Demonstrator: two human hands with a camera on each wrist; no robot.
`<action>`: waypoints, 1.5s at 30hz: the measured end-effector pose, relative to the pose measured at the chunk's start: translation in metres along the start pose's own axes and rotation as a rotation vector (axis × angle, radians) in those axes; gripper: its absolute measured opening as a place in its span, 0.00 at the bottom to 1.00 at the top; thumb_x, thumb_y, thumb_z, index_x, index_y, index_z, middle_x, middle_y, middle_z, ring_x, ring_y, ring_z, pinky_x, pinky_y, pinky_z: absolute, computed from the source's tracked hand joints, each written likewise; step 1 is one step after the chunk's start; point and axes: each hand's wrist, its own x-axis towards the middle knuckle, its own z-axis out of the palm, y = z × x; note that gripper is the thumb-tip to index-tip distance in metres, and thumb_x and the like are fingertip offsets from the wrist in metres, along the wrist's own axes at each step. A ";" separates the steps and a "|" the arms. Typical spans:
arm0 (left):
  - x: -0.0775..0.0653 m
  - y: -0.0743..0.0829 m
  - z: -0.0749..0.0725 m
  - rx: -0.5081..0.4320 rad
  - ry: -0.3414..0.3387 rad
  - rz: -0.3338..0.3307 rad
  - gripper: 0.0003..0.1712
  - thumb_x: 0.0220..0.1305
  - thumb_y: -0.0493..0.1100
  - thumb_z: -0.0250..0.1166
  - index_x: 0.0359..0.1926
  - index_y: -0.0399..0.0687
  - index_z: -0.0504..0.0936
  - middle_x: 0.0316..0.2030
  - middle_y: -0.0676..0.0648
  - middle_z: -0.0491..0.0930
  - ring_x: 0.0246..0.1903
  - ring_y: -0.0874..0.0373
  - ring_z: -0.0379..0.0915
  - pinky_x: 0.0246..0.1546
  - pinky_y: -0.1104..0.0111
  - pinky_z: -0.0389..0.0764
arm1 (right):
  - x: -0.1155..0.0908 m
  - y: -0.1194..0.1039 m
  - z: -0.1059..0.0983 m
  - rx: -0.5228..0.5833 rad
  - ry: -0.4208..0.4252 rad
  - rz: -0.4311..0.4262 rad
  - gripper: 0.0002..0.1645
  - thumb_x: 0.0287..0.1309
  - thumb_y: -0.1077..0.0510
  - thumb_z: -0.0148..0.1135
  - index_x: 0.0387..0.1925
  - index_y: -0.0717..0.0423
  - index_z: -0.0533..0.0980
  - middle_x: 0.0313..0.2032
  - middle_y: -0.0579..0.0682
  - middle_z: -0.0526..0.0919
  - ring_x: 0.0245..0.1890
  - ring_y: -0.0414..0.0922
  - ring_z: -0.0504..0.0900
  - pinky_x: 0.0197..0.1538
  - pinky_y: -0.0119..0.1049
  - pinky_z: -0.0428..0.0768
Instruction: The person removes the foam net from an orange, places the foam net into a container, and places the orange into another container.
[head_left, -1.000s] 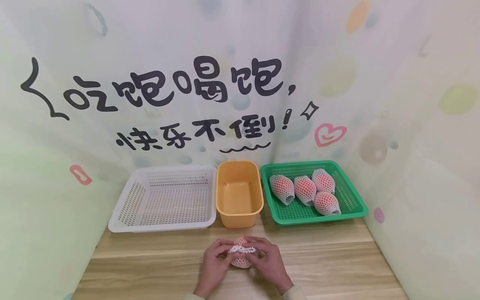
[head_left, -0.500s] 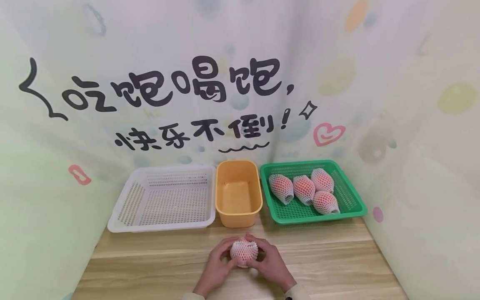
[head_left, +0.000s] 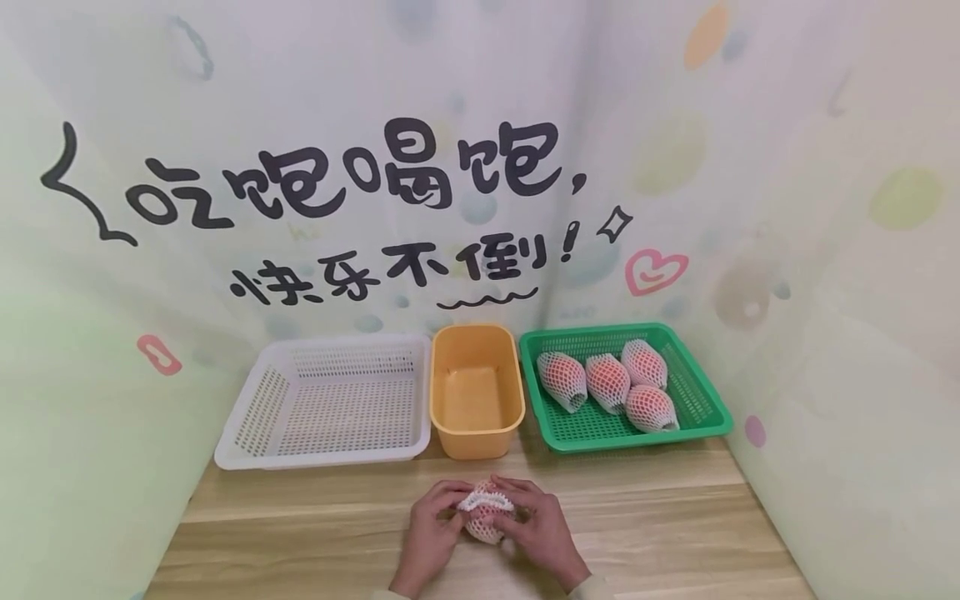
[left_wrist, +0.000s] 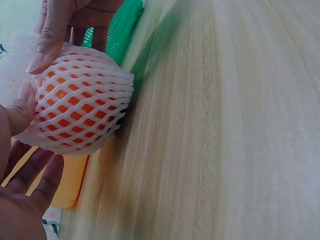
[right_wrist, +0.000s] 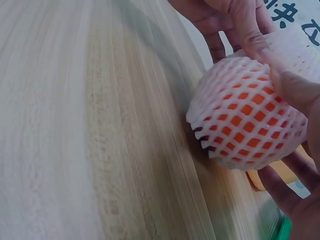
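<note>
Head view: netted fruit [head_left: 487, 518] grasped between left grip [head_left: 432, 527] and right grip [head_left: 543, 530], in front of yellow bin [head_left: 477, 443]. Left wrist view: left grip parted to netted fruit's breadth, clasping one side. Right wrist view: right grip likewise parted, clasping opposite side.

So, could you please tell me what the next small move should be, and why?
Perhaps ease the net's bunched edge along the fruit: it lies gathered across it, and the left grip and right grip hold opposite sides.
</note>
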 end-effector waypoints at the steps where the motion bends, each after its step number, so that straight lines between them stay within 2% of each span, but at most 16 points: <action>1: 0.000 0.000 0.000 0.007 0.013 0.018 0.14 0.51 0.35 0.68 0.38 0.56 0.84 0.46 0.55 0.79 0.45 0.61 0.77 0.39 0.71 0.82 | 0.000 0.003 0.001 -0.005 0.008 -0.007 0.22 0.44 0.50 0.71 0.45 0.51 0.82 0.52 0.51 0.81 0.54 0.50 0.77 0.57 0.47 0.74; 3: 0.000 0.000 0.001 0.006 0.036 0.046 0.16 0.50 0.34 0.69 0.39 0.57 0.84 0.46 0.55 0.79 0.44 0.61 0.77 0.39 0.71 0.82 | 0.000 0.008 0.002 -0.005 0.017 -0.028 0.21 0.45 0.48 0.70 0.44 0.48 0.82 0.52 0.49 0.81 0.54 0.48 0.78 0.56 0.44 0.76; 6: -0.001 -0.002 0.003 -0.007 0.040 0.078 0.14 0.52 0.38 0.70 0.40 0.58 0.83 0.45 0.56 0.80 0.45 0.61 0.77 0.40 0.71 0.81 | -0.001 0.011 0.000 -0.004 0.004 0.011 0.26 0.45 0.49 0.72 0.50 0.44 0.79 0.52 0.44 0.80 0.54 0.44 0.76 0.57 0.41 0.75; 10: -0.001 -0.003 0.005 0.009 0.009 0.105 0.17 0.52 0.47 0.69 0.46 0.58 0.82 0.48 0.54 0.78 0.49 0.60 0.75 0.47 0.71 0.78 | -0.003 0.014 -0.004 0.021 -0.096 0.067 0.41 0.42 0.55 0.75 0.62 0.47 0.70 0.59 0.47 0.74 0.58 0.47 0.72 0.58 0.42 0.73; 12: -0.003 -0.003 0.004 0.014 -0.021 0.098 0.22 0.52 0.50 0.70 0.51 0.57 0.80 0.53 0.52 0.76 0.53 0.57 0.73 0.53 0.72 0.74 | -0.002 0.017 -0.004 0.048 -0.144 0.069 0.44 0.42 0.57 0.75 0.64 0.50 0.67 0.62 0.50 0.72 0.60 0.50 0.71 0.58 0.42 0.73; 14: -0.004 -0.003 0.003 -0.015 -0.066 0.092 0.27 0.52 0.50 0.70 0.55 0.54 0.78 0.57 0.49 0.73 0.58 0.54 0.69 0.58 0.74 0.69 | -0.001 0.019 -0.003 0.071 -0.170 0.053 0.42 0.45 0.55 0.73 0.63 0.52 0.67 0.62 0.52 0.72 0.60 0.52 0.72 0.56 0.41 0.76; 17: -0.005 -0.004 0.002 -0.118 -0.136 0.043 0.30 0.52 0.48 0.70 0.58 0.51 0.75 0.60 0.46 0.71 0.62 0.51 0.66 0.62 0.75 0.65 | -0.002 0.021 -0.002 0.062 -0.166 0.023 0.40 0.46 0.49 0.71 0.62 0.52 0.69 0.60 0.50 0.74 0.60 0.50 0.72 0.56 0.40 0.77; 20: -0.004 -0.005 0.002 -0.171 -0.154 -0.006 0.29 0.53 0.48 0.69 0.57 0.51 0.75 0.59 0.48 0.72 0.60 0.53 0.68 0.58 0.74 0.70 | -0.002 0.020 -0.002 0.039 -0.143 -0.001 0.37 0.46 0.46 0.70 0.59 0.48 0.72 0.59 0.47 0.75 0.59 0.46 0.73 0.56 0.41 0.76; 25: -0.001 -0.004 0.002 -0.094 -0.096 -0.018 0.22 0.53 0.50 0.68 0.51 0.56 0.80 0.54 0.54 0.76 0.54 0.59 0.73 0.50 0.71 0.77 | 0.001 0.014 -0.003 0.001 -0.083 -0.039 0.28 0.47 0.46 0.70 0.52 0.44 0.78 0.55 0.45 0.79 0.56 0.43 0.75 0.57 0.42 0.76; 29: 0.000 -0.003 0.002 -0.015 -0.028 0.020 0.17 0.52 0.50 0.68 0.45 0.57 0.83 0.50 0.57 0.78 0.53 0.60 0.74 0.54 0.70 0.75 | 0.005 0.008 -0.002 -0.010 -0.031 -0.090 0.23 0.47 0.51 0.71 0.48 0.49 0.80 0.52 0.49 0.81 0.53 0.47 0.78 0.55 0.43 0.77; 30: 0.001 0.002 0.002 -0.005 -0.017 0.016 0.17 0.52 0.48 0.69 0.45 0.56 0.83 0.50 0.56 0.79 0.53 0.59 0.74 0.55 0.70 0.74 | 0.005 0.007 -0.002 -0.015 -0.021 -0.093 0.22 0.47 0.53 0.71 0.47 0.49 0.81 0.52 0.49 0.81 0.52 0.47 0.78 0.55 0.42 0.77; 33: 0.003 0.004 0.002 0.016 0.019 0.017 0.16 0.50 0.46 0.70 0.43 0.56 0.83 0.48 0.57 0.80 0.52 0.59 0.74 0.55 0.70 0.74 | 0.006 0.005 -0.002 -0.012 0.018 -0.109 0.18 0.47 0.60 0.71 0.44 0.52 0.82 0.49 0.49 0.82 0.50 0.48 0.79 0.54 0.40 0.77; 36: 0.005 0.005 0.004 0.018 0.034 0.012 0.16 0.50 0.48 0.70 0.43 0.58 0.84 0.47 0.59 0.80 0.51 0.61 0.75 0.54 0.70 0.74 | 0.007 0.007 -0.001 -0.018 0.039 -0.093 0.18 0.47 0.59 0.71 0.44 0.49 0.82 0.47 0.45 0.83 0.50 0.44 0.79 0.54 0.37 0.77; 40: 0.007 0.000 0.003 -0.009 0.005 0.026 0.17 0.52 0.52 0.68 0.45 0.61 0.83 0.49 0.58 0.79 0.53 0.61 0.73 0.56 0.69 0.72 | 0.010 0.007 -0.003 -0.045 0.029 -0.079 0.21 0.49 0.53 0.69 0.47 0.49 0.80 0.48 0.44 0.82 0.51 0.43 0.78 0.56 0.39 0.75; 45: 0.005 -0.002 0.000 -0.033 -0.107 -0.011 0.27 0.52 0.53 0.70 0.54 0.58 0.77 0.58 0.52 0.73 0.58 0.58 0.69 0.59 0.67 0.70 | 0.013 0.007 -0.005 -0.036 0.005 -0.039 0.24 0.49 0.52 0.68 0.50 0.51 0.77 0.50 0.47 0.81 0.52 0.43 0.76 0.55 0.40 0.76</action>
